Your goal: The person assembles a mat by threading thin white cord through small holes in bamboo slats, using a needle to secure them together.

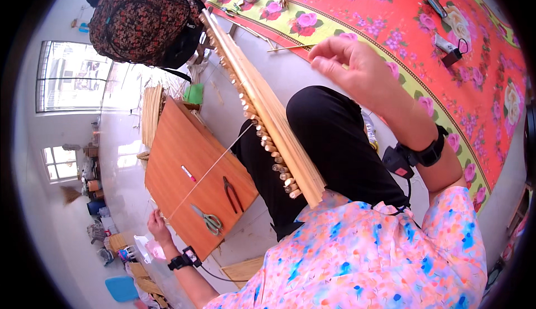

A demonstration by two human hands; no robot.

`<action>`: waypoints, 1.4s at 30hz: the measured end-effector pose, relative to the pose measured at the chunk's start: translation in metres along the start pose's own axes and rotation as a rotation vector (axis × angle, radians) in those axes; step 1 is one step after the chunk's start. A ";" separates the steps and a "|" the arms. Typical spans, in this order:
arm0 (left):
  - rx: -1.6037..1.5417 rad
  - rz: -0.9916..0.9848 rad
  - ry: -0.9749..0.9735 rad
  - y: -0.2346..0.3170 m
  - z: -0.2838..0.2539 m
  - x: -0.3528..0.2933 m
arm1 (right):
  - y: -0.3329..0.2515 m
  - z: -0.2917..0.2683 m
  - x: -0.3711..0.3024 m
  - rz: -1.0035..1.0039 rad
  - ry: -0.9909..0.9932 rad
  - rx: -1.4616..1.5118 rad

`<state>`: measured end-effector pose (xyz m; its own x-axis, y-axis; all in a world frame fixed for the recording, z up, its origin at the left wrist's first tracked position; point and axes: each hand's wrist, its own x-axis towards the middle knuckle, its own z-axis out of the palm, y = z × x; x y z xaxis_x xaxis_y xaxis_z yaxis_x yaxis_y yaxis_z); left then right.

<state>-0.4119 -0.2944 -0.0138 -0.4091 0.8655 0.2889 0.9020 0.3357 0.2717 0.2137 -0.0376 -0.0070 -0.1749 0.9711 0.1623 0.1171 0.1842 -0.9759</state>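
A long row of thin wooden or reed sticks (267,99), laid side by side, rests slanting across my lap between my black-trousered knees. Many cut round ends show along its left edge. From that edge a thin cord (209,167) runs taut down to the left. My left hand (160,228) grips the cord's lower end, out beyond the wooden board. Raised above my right knee, my right hand (349,66) has its thumb and forefinger curled together; what they pinch, if anything, cannot be made out. A thin stick (290,47) shows just beside those fingertips.
On the brown board (184,133) lie green-handled scissors (209,219), dark-red pliers (233,195) and a pink-white marker (188,174). A floral red mat (385,7) covers the floor at right. Another person (148,18) sits at the far left. Bundled sticks (151,116) stand behind the board.
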 end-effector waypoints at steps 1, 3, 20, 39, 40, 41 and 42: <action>-0.124 -0.091 -0.025 0.022 0.011 0.006 | -0.005 0.006 -0.006 0.039 -0.074 0.005; -0.368 -0.188 -0.049 0.081 0.015 0.017 | -0.022 0.015 -0.015 0.112 -0.250 0.031; -1.157 0.186 -0.621 0.407 0.129 -0.008 | -0.084 0.039 -0.027 0.157 -0.366 -0.321; -2.106 0.327 -0.715 0.417 0.137 -0.019 | -0.079 0.052 -0.038 0.191 -0.146 -0.733; -2.110 0.347 -0.696 0.418 0.138 -0.019 | -0.080 0.055 -0.038 0.154 -0.140 -0.772; -2.085 0.355 -0.687 0.418 0.139 -0.018 | -0.083 0.060 -0.039 0.117 -0.135 -0.811; -2.058 0.365 -0.683 0.415 0.137 -0.016 | -0.085 0.063 -0.040 0.083 -0.127 -0.847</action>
<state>-0.0120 -0.1173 -0.0315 0.2093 0.8970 0.3894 -0.6419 -0.1744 0.7467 0.1497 -0.1021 0.0603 -0.2355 0.9715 0.0286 0.8155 0.2135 -0.5379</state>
